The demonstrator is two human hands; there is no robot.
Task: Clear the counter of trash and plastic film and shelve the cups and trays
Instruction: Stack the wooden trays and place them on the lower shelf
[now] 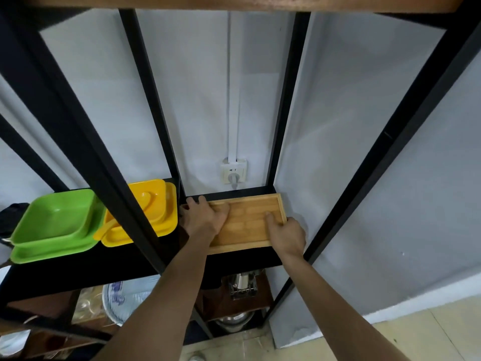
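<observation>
The wooden tray (247,222) lies at the shelf's (234,261) right end, near the back edge. The left hand (205,217) rests spread on its left rim; the right hand (286,234) pinches its right rim. An uneven shove could knock it against the black post (283,126) or the yellow dish (153,204).

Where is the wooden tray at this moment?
In the head view, the wooden tray lies on the black shelf, right of the yellow dish and below the wall socket, with the left hand and right hand on it.
</observation>
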